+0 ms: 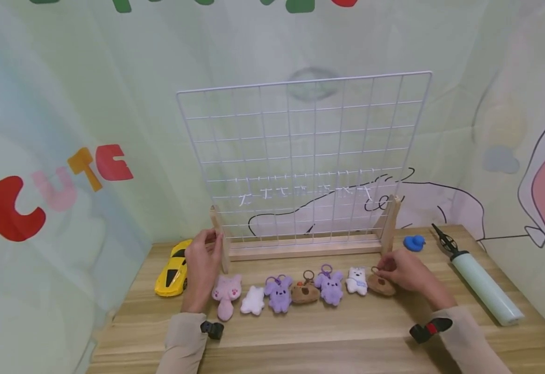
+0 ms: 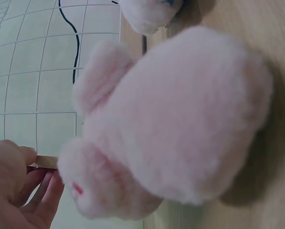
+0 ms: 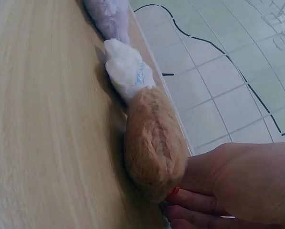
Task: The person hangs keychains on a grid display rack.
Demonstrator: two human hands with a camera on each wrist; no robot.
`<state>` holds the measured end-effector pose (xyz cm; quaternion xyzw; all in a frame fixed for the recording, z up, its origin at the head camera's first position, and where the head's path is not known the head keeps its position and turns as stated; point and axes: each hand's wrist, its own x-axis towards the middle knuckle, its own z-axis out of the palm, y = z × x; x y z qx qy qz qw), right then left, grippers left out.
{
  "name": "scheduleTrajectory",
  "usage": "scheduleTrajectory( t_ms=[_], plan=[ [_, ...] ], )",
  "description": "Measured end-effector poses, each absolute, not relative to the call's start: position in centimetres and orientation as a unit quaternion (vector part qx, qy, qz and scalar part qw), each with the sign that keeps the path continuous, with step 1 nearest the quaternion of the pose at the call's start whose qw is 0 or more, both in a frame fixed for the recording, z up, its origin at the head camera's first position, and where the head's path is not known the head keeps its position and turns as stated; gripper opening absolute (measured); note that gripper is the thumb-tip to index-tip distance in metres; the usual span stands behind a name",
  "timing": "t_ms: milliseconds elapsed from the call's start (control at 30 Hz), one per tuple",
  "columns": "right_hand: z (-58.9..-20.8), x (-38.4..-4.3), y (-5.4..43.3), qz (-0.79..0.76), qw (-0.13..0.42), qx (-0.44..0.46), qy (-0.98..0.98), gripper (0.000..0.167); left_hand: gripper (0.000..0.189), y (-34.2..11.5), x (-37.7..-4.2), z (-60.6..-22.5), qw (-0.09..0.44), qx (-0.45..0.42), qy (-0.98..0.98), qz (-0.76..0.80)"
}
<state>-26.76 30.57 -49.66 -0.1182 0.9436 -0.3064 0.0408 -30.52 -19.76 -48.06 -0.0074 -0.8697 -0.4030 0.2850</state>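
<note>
My left hand [image 1: 202,257] pinches the left wooden upright [image 1: 215,215] of a stand that holds a white wire grid [image 1: 300,140]; in the left wrist view, thumb and fingers lie on either side of the wood [image 2: 47,162]. Close by that hand is a pink plush keychain [image 1: 227,296], which fills much of the left wrist view. At the row's right end, my right hand [image 1: 405,270] pinches a brown plush keychain [image 1: 381,285] near its ring. A red bit [image 3: 173,192] shows by these fingertips in the right wrist view.
Between the hands, plush keychains line up: white [image 1: 253,300], purple [image 1: 279,295], brown [image 1: 305,293], purple [image 1: 330,288], white bear [image 1: 357,281]. White hooks [image 1: 300,191] hang on the grid. A yellow toy car [image 1: 173,275], blue duck [image 1: 414,242] and pale green pump [image 1: 487,288] flank the stand.
</note>
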Motion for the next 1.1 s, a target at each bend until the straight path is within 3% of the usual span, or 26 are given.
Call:
scheduleTrajectory(
  t_ms=[367,700,1100],
  plan=[
    [-49.6,-26.3,31.1,-0.343,0.109,-0.118,0.925,0.009,0.03,-19.8,-30.6,-48.2,0.284,-0.007,-0.869,-0.406],
    [-49.6,-26.6,32.0,-0.372,0.135,-0.147,0.907,0.012,0.03,-19.8,-30.5,-48.1,0.291,-0.005,-0.867,-0.405],
    [-49.5,-26.7,33.2,-0.383,0.115,-0.158,0.903,0.013,0.03,-19.8,-30.4,-48.1,0.281,-0.003,-0.865,-0.417]
  ],
)
